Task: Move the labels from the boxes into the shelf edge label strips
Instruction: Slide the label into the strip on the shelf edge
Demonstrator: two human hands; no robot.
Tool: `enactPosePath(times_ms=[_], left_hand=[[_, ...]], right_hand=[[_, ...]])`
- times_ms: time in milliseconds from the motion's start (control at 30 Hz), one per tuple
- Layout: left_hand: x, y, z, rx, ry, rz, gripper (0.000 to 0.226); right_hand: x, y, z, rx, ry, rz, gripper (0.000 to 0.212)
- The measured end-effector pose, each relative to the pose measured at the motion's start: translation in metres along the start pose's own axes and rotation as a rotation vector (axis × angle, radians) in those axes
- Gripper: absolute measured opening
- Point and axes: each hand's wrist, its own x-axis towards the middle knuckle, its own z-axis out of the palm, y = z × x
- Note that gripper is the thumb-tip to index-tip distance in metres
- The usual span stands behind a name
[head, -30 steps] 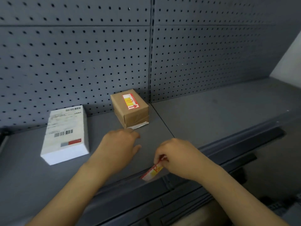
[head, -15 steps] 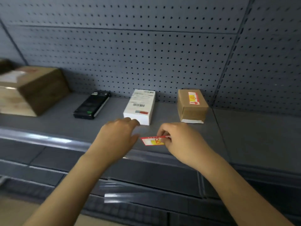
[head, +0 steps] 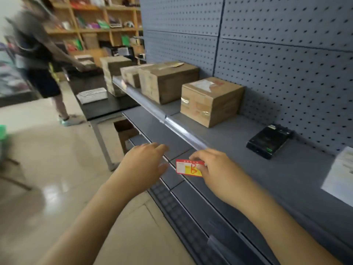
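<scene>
My right hand (head: 215, 169) pinches a red and yellow label (head: 188, 167) by its right end, holding it flat just in front of the grey shelf's edge. A clear label strip (head: 183, 131) runs along that shelf edge, up and to the left of the label. My left hand (head: 145, 161) hovers open a little left of the label, fingers spread, touching nothing. A brown cardboard box (head: 210, 101) with a pale label on its top stands on the shelf behind.
More cardboard boxes (head: 168, 81) line the shelf further left. A black handheld device (head: 268, 139) and a white box (head: 340, 175) lie to the right. Pegboard backs the shelf. A person (head: 38, 60) stands at a black table (head: 103, 104) on the left.
My view has swung left along the shelf, past the white box and the small brown box. My right hand has carried the label along; my left hand stays open beside it.
</scene>
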Motion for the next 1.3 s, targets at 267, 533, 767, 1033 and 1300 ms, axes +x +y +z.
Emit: enactPosePath(times_ms=[267, 533, 767, 1033, 1300], left_hand=[[0.021, -0.171, -0.01, 0.046, 0.012, -0.167, 0.035], [0.077, -0.283, -0.009, 0.052, -0.012, -0.233, 0.035], [0.166, -0.358, 0.005, 0.09, -0.04, -0.23, 0.037], [0.275, -0.413, 0.016, 0.044, -0.076, -0.154, 0.031], [0.381, -0.459, 0.055, 0.046, -0.129, 0.14, 0.031]], right_hand=[[0.152, -0.102, 0.073, -0.004, -0.012, -0.176, 0.027], [0.272, -0.155, 0.123, -0.067, -0.075, -0.257, 0.025], [0.391, -0.158, 0.143, -0.073, -0.051, -0.295, 0.024], [0.491, -0.139, 0.152, -0.116, -0.046, -0.195, 0.023], [0.56, -0.104, 0.167, -0.268, 0.037, 0.14, 0.03]])
